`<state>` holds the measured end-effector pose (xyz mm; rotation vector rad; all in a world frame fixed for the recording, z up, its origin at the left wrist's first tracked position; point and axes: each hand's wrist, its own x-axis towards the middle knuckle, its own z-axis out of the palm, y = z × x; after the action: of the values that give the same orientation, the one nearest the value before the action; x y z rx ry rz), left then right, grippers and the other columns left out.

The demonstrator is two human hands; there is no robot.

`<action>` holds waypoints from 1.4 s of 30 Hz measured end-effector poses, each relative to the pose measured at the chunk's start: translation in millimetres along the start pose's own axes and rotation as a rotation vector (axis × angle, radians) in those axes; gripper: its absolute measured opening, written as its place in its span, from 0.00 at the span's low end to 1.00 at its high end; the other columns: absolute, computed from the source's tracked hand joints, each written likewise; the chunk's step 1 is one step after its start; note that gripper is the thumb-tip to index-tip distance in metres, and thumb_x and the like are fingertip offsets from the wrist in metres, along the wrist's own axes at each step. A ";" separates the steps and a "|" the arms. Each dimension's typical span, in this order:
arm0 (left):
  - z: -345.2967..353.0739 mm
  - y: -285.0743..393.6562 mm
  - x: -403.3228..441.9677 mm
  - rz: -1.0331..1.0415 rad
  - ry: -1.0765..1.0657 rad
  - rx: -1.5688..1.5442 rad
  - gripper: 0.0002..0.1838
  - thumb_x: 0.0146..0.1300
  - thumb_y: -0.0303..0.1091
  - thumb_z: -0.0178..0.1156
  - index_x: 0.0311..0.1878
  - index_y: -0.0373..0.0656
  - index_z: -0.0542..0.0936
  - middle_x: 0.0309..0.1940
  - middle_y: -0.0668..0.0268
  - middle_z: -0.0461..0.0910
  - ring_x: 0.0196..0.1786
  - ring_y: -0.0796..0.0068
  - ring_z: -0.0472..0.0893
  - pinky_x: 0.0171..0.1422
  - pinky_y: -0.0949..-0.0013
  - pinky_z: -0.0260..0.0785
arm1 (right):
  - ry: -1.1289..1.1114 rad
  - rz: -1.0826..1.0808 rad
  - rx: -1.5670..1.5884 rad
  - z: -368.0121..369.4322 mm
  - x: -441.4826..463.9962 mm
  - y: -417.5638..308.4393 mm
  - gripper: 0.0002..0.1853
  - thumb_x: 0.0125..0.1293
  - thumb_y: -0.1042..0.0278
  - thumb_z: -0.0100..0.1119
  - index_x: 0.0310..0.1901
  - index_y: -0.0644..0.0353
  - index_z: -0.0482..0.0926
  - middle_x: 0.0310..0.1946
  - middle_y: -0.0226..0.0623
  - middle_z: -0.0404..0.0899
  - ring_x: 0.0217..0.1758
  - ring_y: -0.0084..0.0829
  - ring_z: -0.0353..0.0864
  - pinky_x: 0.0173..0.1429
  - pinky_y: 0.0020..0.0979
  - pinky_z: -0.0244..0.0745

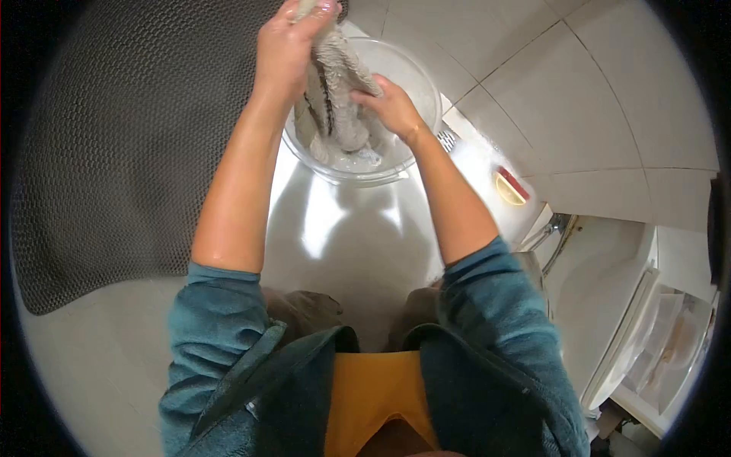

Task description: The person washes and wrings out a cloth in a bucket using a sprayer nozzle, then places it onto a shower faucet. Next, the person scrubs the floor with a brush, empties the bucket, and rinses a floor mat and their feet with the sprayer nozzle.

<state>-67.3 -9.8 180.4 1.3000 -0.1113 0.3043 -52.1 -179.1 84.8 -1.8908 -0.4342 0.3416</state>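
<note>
Left hand at the top, grip closed around the grey ribbed cloth, which dangles into the clear basin; right hand pinches it lower down!

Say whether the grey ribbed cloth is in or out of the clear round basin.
Partly in: the left hand holds one end of the cloth beyond the rim of the basin, while its lower part is inside.

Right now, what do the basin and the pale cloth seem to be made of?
The basin looks like clear, glossy plastic, see-through with bright reflections; glass is possible. The pale cloth looks like matt, perhaps knitted textile, by its ribbed surface; the fibre is unclear.
</note>
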 end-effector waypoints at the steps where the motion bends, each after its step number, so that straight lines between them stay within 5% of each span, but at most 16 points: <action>1: -4.0 -2.0 1.3 0.000 -0.006 0.007 0.21 0.56 0.29 0.56 0.55 0.40 0.71 0.51 0.59 0.72 0.54 0.71 0.71 0.56 0.71 0.64 | 0.005 -0.002 0.007 6.3 -2.4 7.9 0.26 0.54 0.60 0.64 0.52 0.63 0.71 0.47 0.41 0.74 0.51 0.31 0.72 0.55 0.29 0.66; 3: -10.9 -12.7 0.5 -0.196 0.204 -0.483 0.12 0.61 0.30 0.51 0.44 0.33 0.68 0.40 0.51 0.71 0.43 0.56 0.77 0.45 0.52 0.74 | 0.279 -0.003 0.429 18.9 -6.4 21.1 0.15 0.57 0.69 0.60 0.46 0.63 0.75 0.37 0.34 0.78 0.41 0.25 0.75 0.49 0.26 0.69; 6: -43.5 -76.5 -6.5 -0.370 0.276 -0.480 0.18 0.61 0.26 0.50 0.52 0.34 0.61 0.45 0.50 0.70 0.45 0.55 0.77 0.46 0.55 0.75 | 0.508 -0.208 0.633 35.7 5.2 -6.0 0.12 0.57 0.73 0.58 0.43 0.62 0.76 0.35 0.32 0.78 0.38 0.21 0.75 0.44 0.23 0.70; 12: -37.1 -139.9 -30.7 -0.491 0.403 -0.336 0.20 0.63 0.39 0.51 0.54 0.37 0.66 0.49 0.55 0.72 0.50 0.63 0.74 0.52 0.61 0.71 | 0.604 -0.555 -0.237 97.2 5.8 -65.4 0.18 0.48 0.54 0.67 0.26 0.63 0.74 0.22 0.37 0.72 0.23 0.34 0.71 0.30 0.32 0.68; 17: -38.1 -137.9 -36.4 -0.441 0.189 -0.498 0.30 0.61 0.44 0.54 0.61 0.37 0.59 0.53 0.52 0.69 0.56 0.61 0.70 0.56 0.60 0.68 | 0.818 -0.475 -0.345 87.2 31.3 -43.5 0.24 0.48 0.50 0.66 0.17 0.62 0.67 0.16 0.38 0.67 0.18 0.37 0.66 0.25 0.34 0.65; 19: -29.1 -118.8 -42.3 -0.449 0.155 -0.504 0.33 0.61 0.45 0.55 0.63 0.37 0.57 0.54 0.52 0.68 0.57 0.61 0.69 0.57 0.60 0.67 | 0.758 -0.108 -0.071 69.8 36.8 -25.7 0.27 0.50 0.49 0.65 0.14 0.62 0.64 0.13 0.38 0.64 0.16 0.33 0.60 0.24 0.33 0.63; 23: -11.7 -72.9 -44.4 -0.628 0.056 -0.215 0.28 0.60 0.48 0.55 0.56 0.36 0.66 0.50 0.57 0.72 0.52 0.70 0.73 0.54 0.68 0.68 | 0.594 -0.008 -0.140 48.1 40.8 -13.9 0.23 0.52 0.48 0.62 0.21 0.64 0.69 0.24 0.48 0.73 0.28 0.47 0.73 0.35 0.39 0.69; 25: -15.7 -65.1 -36.9 -0.578 0.047 0.069 0.24 0.59 0.45 0.56 0.52 0.37 0.70 0.49 0.60 0.74 0.49 0.73 0.75 0.52 0.70 0.68 | 0.591 -0.251 0.275 54.4 54.8 1.8 0.26 0.54 0.45 0.60 0.26 0.66 0.69 0.31 0.51 0.73 0.37 0.44 0.73 0.42 0.36 0.68; 27: -29.5 -55.7 -18.9 -0.451 -0.186 0.213 0.20 0.57 0.40 0.58 0.49 0.37 0.72 0.45 0.60 0.75 0.47 0.75 0.75 0.50 0.72 0.68 | 0.518 -0.170 0.515 56.7 37.9 -1.7 0.26 0.55 0.45 0.60 0.31 0.66 0.70 0.36 0.50 0.72 0.41 0.42 0.73 0.46 0.35 0.67; 29: -27.1 -48.3 -13.8 -0.428 -0.152 0.225 0.17 0.55 0.35 0.58 0.46 0.36 0.74 0.40 0.61 0.77 0.43 0.74 0.76 0.49 0.72 0.68 | 0.436 -0.099 0.742 50.7 24.4 2.0 0.27 0.55 0.44 0.59 0.35 0.66 0.71 0.40 0.49 0.71 0.45 0.40 0.72 0.50 0.33 0.65; 32: -26.0 -46.8 -9.6 -0.359 0.132 -0.296 0.13 0.53 0.32 0.57 0.41 0.35 0.75 0.35 0.59 0.78 0.38 0.67 0.78 0.46 0.67 0.71 | 0.071 0.133 0.410 41.0 16.1 30.9 0.27 0.56 0.44 0.60 0.40 0.66 0.72 0.47 0.42 0.69 0.47 0.35 0.71 0.53 0.32 0.66; 35: -48.8 -58.2 -7.5 -0.450 0.158 -0.559 0.14 0.52 0.29 0.55 0.43 0.36 0.74 0.36 0.57 0.77 0.39 0.63 0.79 0.47 0.65 0.73 | 0.209 -0.017 0.077 42.3 26.8 37.7 0.26 0.54 0.46 0.61 0.42 0.64 0.74 0.45 0.43 0.71 0.49 0.34 0.71 0.55 0.29 0.65; 37: -63.9 -89.1 -6.6 -0.488 0.171 -0.559 0.15 0.51 0.29 0.54 0.44 0.37 0.73 0.35 0.56 0.77 0.39 0.61 0.79 0.48 0.63 0.73 | 0.623 -0.235 0.472 54.1 33.6 28.8 0.24 0.50 0.48 0.65 0.37 0.63 0.76 0.39 0.43 0.74 0.46 0.35 0.74 0.53 0.29 0.67; 39: -76.2 -124.2 -6.7 -0.485 0.132 -0.360 0.15 0.55 0.31 0.53 0.46 0.38 0.73 0.37 0.56 0.76 0.42 0.62 0.78 0.49 0.63 0.73 | 0.621 -0.336 0.453 67.2 35.5 0.5 0.21 0.50 0.52 0.65 0.34 0.64 0.75 0.33 0.39 0.75 0.39 0.33 0.76 0.45 0.30 0.70; 40: -54.9 -122.9 -16.0 -0.432 0.343 -0.317 0.13 0.59 0.33 0.51 0.46 0.39 0.73 0.39 0.57 0.75 0.44 0.65 0.77 0.49 0.63 0.72 | 0.607 -0.441 0.429 73.0 34.1 -16.5 0.18 0.51 0.56 0.64 0.32 0.64 0.74 0.28 0.34 0.76 0.32 0.30 0.78 0.38 0.30 0.72; 42: -49.8 -109.9 -32.4 -0.406 0.183 -0.485 0.13 0.60 0.33 0.51 0.47 0.38 0.73 0.40 0.58 0.75 0.45 0.66 0.76 0.49 0.63 0.71 | 0.689 -0.439 0.177 85.6 19.5 -47.0 0.17 0.49 0.57 0.65 0.28 0.63 0.73 0.25 0.36 0.75 0.29 0.33 0.77 0.35 0.32 0.71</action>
<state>-71.5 7.1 56.7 0.7838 0.2227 0.0387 -78.2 -84.0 98.6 -1.5634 -0.3175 -0.5364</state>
